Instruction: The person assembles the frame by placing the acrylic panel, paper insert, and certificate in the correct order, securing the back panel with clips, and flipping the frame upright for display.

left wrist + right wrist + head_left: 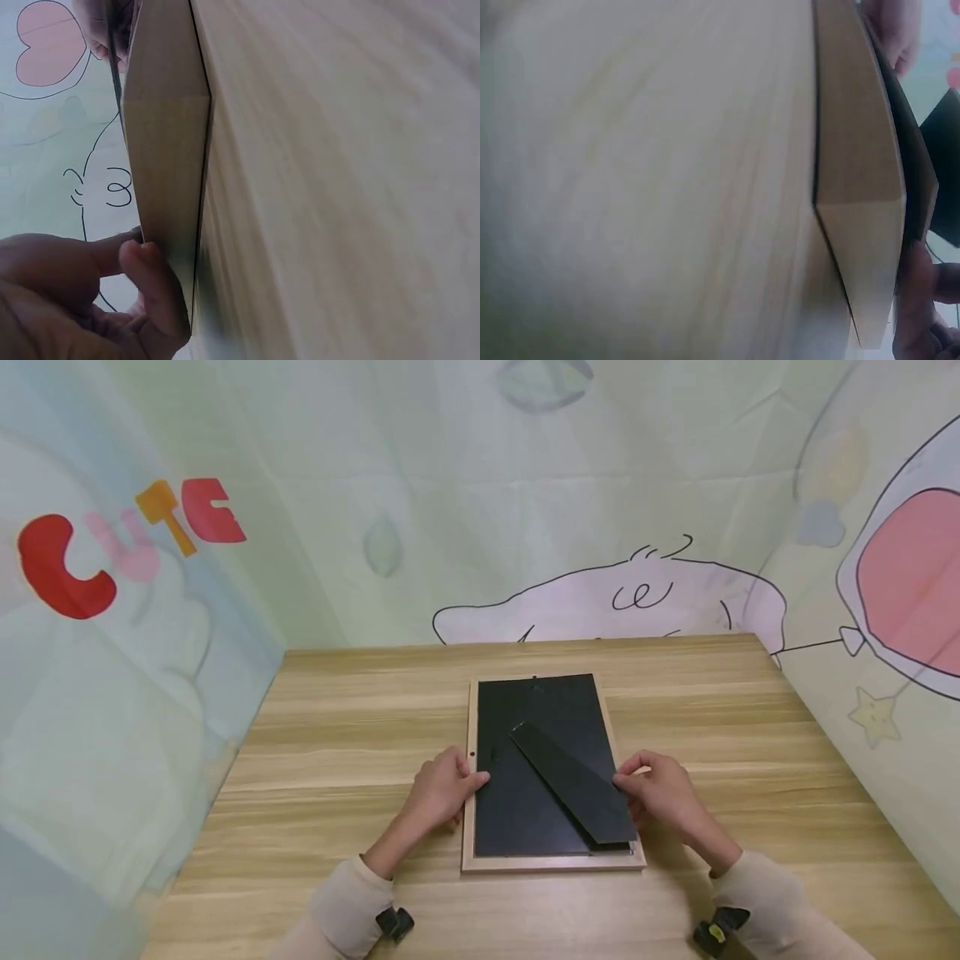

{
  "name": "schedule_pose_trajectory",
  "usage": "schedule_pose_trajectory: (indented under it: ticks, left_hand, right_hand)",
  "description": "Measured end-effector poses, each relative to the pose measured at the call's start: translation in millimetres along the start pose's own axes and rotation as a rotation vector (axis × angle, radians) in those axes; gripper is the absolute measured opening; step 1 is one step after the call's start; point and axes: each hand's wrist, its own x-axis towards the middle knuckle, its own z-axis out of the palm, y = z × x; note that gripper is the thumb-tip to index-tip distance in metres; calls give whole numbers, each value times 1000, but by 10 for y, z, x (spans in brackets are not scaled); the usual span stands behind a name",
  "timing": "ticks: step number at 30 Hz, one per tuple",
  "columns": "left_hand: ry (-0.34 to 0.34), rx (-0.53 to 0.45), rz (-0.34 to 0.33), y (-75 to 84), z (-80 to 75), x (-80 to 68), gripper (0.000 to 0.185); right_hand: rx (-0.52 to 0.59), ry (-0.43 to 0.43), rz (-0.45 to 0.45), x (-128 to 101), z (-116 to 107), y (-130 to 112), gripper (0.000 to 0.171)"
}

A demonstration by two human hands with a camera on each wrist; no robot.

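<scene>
A light wooden picture frame [552,863] lies face down on the table, its black backing board [517,810] uppermost. A black easel stand [577,785] is fixed slantwise across that board. My left hand [444,787] grips the frame's left side, thumb over the board's edge and fingers against the outer wood. On the opposite side, my right hand [660,789] pinches the right edge of the board, beside the stand. The right wrist view shows the backing board [919,169] raised from the wooden rim [862,165] along this side, with a finger [915,292] at its edge.
The wood-grain table [360,735] extends around the frame on all sides. A printed curtain [337,510] with cartoon drawings and coloured letters hangs behind the table and along both sides. Small dark devices sit at the left wrist [395,924] and right wrist [720,931].
</scene>
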Motion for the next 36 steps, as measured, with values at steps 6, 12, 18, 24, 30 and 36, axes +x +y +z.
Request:
schedule_pose_trajectory:
  ticks: [6,12,18,24,30,36]
  left_hand:
    - [-30,-30,-39,-17,-8,13,33]
    - [-25,-62,-52,4,-13,33,37]
    - [79,89,55,-9,28,48,73]
    - [159,232,176,-8,74,-3,68]
    - [95,309,152,18,126,-68,73]
    - [44,303,130,59,149,-97,79]
  right_hand:
    - [-247,36,-61,56,3,-27,17]
    - [-327,23,-59,161,-20,-43,22]
    - [-415,43,-148,269,-53,-77,32]
    - [-467,24,-234,410,-55,-81,72]
    - [-518,-27,-245,479,-65,-69,74]
    - [-634,-72,-302,491,-55,-136,65]
